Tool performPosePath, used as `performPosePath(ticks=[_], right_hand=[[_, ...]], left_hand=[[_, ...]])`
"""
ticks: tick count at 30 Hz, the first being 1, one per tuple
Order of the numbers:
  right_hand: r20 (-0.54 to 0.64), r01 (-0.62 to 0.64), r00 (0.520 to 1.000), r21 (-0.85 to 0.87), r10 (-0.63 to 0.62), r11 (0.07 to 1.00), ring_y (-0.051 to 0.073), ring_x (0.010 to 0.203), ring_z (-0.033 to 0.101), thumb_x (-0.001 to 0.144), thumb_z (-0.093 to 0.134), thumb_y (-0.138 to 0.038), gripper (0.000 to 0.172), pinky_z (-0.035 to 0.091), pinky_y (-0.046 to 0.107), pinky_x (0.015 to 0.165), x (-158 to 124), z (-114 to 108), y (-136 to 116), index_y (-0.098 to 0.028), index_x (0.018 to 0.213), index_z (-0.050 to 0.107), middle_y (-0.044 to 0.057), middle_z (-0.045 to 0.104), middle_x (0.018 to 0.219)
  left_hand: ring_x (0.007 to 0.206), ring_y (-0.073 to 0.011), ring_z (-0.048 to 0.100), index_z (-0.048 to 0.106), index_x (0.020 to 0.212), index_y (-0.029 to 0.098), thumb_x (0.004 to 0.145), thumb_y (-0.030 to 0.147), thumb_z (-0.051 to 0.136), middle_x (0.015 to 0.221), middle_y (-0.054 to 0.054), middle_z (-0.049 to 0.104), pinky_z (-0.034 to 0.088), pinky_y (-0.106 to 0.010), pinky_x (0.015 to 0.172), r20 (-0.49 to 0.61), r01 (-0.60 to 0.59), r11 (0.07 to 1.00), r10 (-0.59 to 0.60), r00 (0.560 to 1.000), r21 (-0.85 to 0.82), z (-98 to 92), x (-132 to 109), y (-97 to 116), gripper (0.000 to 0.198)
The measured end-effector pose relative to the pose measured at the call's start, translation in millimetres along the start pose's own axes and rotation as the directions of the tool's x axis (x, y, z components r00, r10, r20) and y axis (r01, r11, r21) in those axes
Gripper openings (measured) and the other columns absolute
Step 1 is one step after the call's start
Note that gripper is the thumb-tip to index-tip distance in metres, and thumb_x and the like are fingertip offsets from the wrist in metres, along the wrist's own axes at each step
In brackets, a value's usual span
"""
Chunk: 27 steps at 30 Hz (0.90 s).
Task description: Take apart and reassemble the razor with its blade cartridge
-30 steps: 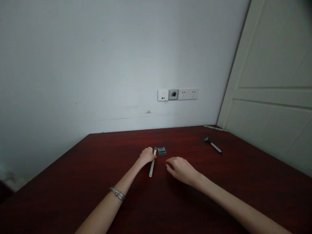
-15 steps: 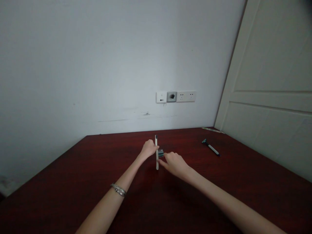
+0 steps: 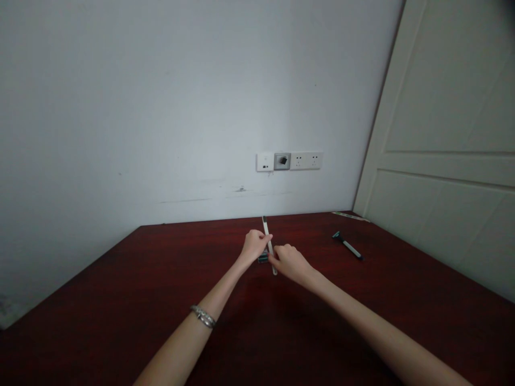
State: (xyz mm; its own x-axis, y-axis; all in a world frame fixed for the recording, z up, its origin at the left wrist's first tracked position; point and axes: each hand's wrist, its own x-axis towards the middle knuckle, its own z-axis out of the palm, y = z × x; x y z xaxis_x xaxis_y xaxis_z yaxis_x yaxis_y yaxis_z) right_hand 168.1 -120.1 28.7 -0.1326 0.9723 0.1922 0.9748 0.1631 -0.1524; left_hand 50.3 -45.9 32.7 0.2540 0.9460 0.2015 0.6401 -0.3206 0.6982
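My left hand [image 3: 254, 244] is closed round a slim white razor handle [image 3: 267, 234], which it holds tilted off the dark red table [image 3: 120, 300] with its tip pointing up and away. My right hand [image 3: 290, 262] is beside it, fingers curled at the handle's lower end. Between and under the two hands lies a small clear case of razor cartridges [image 3: 263, 258], mostly hidden by the fingers. A bracelet [image 3: 204, 316] sits on my left wrist.
A second razor [image 3: 347, 245] with a dark head lies on the table to the right. A thin strip [image 3: 348, 215] lies at the back right corner. A white wall with a row of sockets [image 3: 289, 161] stands behind; a pale door [image 3: 446, 155] is on the right.
My left hand has lifted the white handle from lying flat on the table to a tilted, raised pose and shifted right. My right hand has moved in to the handle's lower end, over the cartridge case.
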Motion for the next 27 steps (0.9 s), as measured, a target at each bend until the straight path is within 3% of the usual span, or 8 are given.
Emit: performPosePath(ticks=[3,6,9,15,21,27], right_hand=[[-0.012,-0.010,1.000,0.004,0.010,1.000,0.022,0.077,0.065,0.089,0.036,-0.036,0.036,0.041,0.026,0.063,-0.6,0.6,18.3,-0.013,0.084,0.064,0.013,0.067,0.085],[-0.037,-0.034,0.999,-0.005,0.034,0.999,0.020,0.073,0.064,0.090,0.034,-0.039,0.039,0.038,0.024,0.061,-2.4,-2.3,51.0,-0.014,0.081,0.063,0.011,0.067,0.081],[-0.061,-0.113,0.992,-0.039,0.110,0.993,0.018,0.068,0.063,0.090,0.033,-0.040,0.040,0.036,0.023,0.058,-5.9,-9.3,97.8,-0.015,0.080,0.062,0.010,0.067,0.078],[-0.040,-0.267,0.964,-0.116,0.264,0.957,0.020,0.072,0.064,0.090,0.035,-0.040,0.038,0.036,0.024,0.060,-22.3,-26.7,203.9,-0.015,0.081,0.062,0.012,0.067,0.079],[0.039,-0.354,0.930,-0.162,0.365,0.921,0.021,0.074,0.063,0.090,0.037,-0.039,0.038,0.038,0.027,0.063,-41.4,-30.2,280.3,-0.013,0.084,0.063,0.015,0.067,0.086],[0.153,-0.343,0.916,-0.188,0.372,0.920,0.021,0.075,0.063,0.091,0.035,-0.039,0.038,0.038,0.027,0.063,-53.3,-16.0,307.3,-0.014,0.084,0.063,0.014,0.067,0.087]], left_hand=[[0.059,-0.0140,0.060,0.069,0.071,0.011,0.081,0.042,0.052,0.064,-0.006,0.066,0.041,-0.022,0.056,0.037,-0.054,0.997,0.056,0.998,-0.062,2.3,-0.4,-0.5,0.037],[0.067,-0.0159,0.062,0.070,0.077,0.013,0.078,0.044,0.054,0.071,-0.007,0.068,0.043,-0.024,0.061,0.058,-0.098,0.995,0.098,0.993,-0.007,0.9,0.9,-6.1,0.035],[0.078,-0.0188,0.062,0.069,0.080,0.017,0.073,0.046,0.060,0.084,-0.006,0.069,0.044,-0.026,0.067,0.057,-0.120,0.981,0.113,0.992,0.154,-1.5,4.9,-18.6,0.031],[0.098,-0.0229,0.055,0.062,0.104,0.015,0.068,0.054,0.062,0.105,-0.010,0.061,0.043,-0.029,0.081,0.265,-0.342,0.904,0.275,0.924,0.256,0.6,16.4,-45.1,0.053],[0.109,-0.0286,0.045,0.050,0.121,0.014,0.060,0.057,0.067,0.117,-0.013,0.052,0.038,-0.034,0.090,0.482,-0.388,0.857,0.195,0.854,0.340,-3.4,20.2,-46.2,0.076],[0.109,-0.0275,0.044,0.048,0.123,0.016,0.060,0.047,0.069,0.117,-0.012,0.050,0.037,-0.033,0.091,0.550,-0.361,0.854,0.109,0.828,0.375,-7.2,16.7,-37.2,0.073]])
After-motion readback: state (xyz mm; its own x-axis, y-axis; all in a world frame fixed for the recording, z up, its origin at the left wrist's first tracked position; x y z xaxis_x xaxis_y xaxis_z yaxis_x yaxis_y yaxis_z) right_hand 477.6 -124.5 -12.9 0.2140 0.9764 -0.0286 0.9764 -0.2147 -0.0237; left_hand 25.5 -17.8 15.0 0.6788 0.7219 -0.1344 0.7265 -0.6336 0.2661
